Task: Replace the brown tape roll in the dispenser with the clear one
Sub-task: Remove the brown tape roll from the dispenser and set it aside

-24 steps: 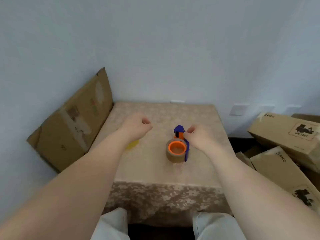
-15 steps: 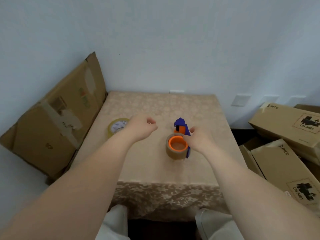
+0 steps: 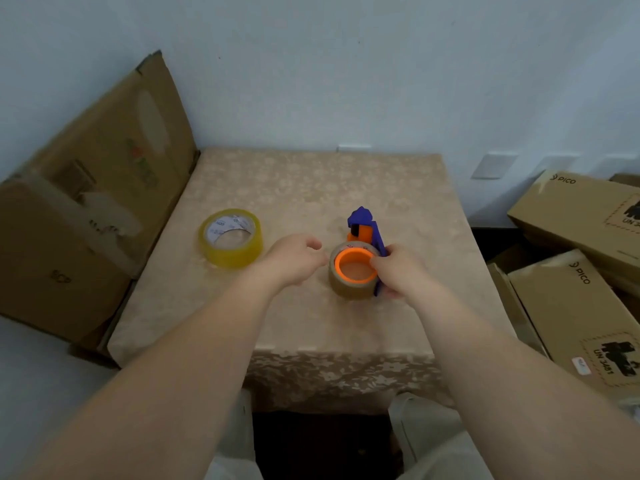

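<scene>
On the table (image 3: 311, 188), right of centre, I see the dispenser (image 3: 367, 233) lying on its side with the brown tape roll (image 3: 349, 287) still on its orange hub, the hub's axis pointing up at me. My right hand (image 3: 398, 271) is the one on it: the fingers are wrapped round the blue frame at the roll's right edge, thumb at the orange rim. My left hand (image 3: 294, 259) sits just left of the roll, fingers loosely curled and holding nothing, not quite touching it. I judge the roll must lift straight up off the hub, so the left hand is placed for that pull. Well to the left lies the clear tape roll (image 3: 230, 239), flat, yellowish, hole upward.
</scene>
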Tool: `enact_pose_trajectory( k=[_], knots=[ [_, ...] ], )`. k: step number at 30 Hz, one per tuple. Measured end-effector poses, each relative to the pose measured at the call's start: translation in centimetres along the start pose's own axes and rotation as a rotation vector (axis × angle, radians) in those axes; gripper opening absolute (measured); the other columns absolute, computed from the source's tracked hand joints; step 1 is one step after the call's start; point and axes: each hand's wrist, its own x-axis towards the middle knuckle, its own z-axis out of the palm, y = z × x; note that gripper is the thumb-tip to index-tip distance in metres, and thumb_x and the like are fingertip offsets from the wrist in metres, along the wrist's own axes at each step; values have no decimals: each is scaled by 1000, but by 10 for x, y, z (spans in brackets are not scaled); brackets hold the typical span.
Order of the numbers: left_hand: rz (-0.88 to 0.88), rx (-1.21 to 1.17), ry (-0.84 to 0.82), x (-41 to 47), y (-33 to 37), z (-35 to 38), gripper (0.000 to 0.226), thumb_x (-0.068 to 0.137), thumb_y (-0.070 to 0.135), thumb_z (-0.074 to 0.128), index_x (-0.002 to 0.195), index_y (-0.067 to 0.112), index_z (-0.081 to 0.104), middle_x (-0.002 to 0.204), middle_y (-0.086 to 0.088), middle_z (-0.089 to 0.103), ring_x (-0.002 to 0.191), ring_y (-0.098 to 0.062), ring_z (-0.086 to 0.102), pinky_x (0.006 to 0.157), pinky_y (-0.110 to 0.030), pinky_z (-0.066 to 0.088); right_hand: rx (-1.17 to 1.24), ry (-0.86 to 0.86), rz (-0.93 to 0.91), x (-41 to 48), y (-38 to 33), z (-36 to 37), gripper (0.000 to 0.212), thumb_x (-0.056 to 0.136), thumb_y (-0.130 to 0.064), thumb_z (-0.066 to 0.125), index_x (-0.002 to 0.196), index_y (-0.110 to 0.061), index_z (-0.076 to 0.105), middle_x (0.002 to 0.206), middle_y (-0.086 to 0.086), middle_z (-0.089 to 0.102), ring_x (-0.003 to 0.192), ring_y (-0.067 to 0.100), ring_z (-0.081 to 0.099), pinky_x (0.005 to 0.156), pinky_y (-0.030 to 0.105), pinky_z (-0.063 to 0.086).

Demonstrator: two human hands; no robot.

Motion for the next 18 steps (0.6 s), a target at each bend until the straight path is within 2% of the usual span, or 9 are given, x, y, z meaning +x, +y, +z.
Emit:
enact_pose_trajectory(
  k=[2, 4, 7, 10, 12, 14, 15, 18],
  knots=[
    [-34, -64, -29, 2, 1, 9, 49, 84, 31, 57, 130, 18, 49, 110, -7, 60, 89, -26, 65, 69, -34, 55, 82, -27, 54, 1, 2, 2, 17, 88, -30, 48, 100, -21, 55, 82, 5, 62, 70, 27, 67, 65, 37, 60],
    [-65, -108, -51, 4, 1, 17, 52, 84, 35, 58, 132, 20, 46, 114, -9, 60, 86, -26, 66, 68, -35, 57, 171, -49, 99, 2, 2, 2, 20, 87, -26, 48, 104, -20, 55, 88, 9, 62, 71, 29, 66, 65, 41, 61],
    [-77, -126, -70, 7, 1, 28, 36, 84, 37, 60, 117, 25, 52, 106, -8, 64, 78, -23, 69, 68, -37, 60, 261, -73, 113, 3, 0, 0, 21, 85, -20, 50, 104, -19, 56, 96, 13, 63, 73, 33, 67, 68, 46, 60],
    [-85, -187, -57, 9, 1, 34, 29, 81, 29, 63, 108, 24, 54, 102, -8, 66, 76, -26, 70, 65, -40, 60, 340, -95, 89, 3, -3, -1, 11, 84, -16, 52, 93, -23, 57, 93, 11, 63, 80, 33, 66, 70, 46, 60],
    [-86, -247, -34, 10, 2, 35, 24, 79, 23, 62, 103, 22, 58, 101, -10, 67, 79, -29, 70, 65, -43, 61, 366, -101, 71, 1, -4, -2, 11, 85, -18, 53, 82, -29, 55, 86, 6, 62, 80, 28, 64, 65, 40, 59],
    [-88, -323, -2, 10, 4, 32, 19, 80, 19, 60, 99, 21, 61, 100, -11, 67, 81, -30, 69, 63, -43, 61, 390, -102, 40, -1, -5, -5, 10, 84, -21, 54, 91, -29, 58, 83, 1, 62, 82, 25, 63, 62, 33, 55],
    [-90, -358, 12, 10, 4, 30, 16, 81, 16, 57, 96, 21, 61, 99, -11, 66, 82, -30, 68, 62, -42, 61, 421, -110, 28, -2, -4, -7, 17, 84, -23, 54, 99, -28, 59, 85, 0, 63, 84, 25, 62, 64, 33, 54],
    [-108, -412, 21, 8, 4, 20, 17, 83, 11, 49, 90, 22, 60, 95, -11, 64, 86, -32, 67, 68, -42, 60, 540, -177, 42, -7, -4, -16, 26, 84, -25, 54, 109, -29, 57, 97, 5, 63, 91, 27, 62, 78, 39, 53]
  ],
)
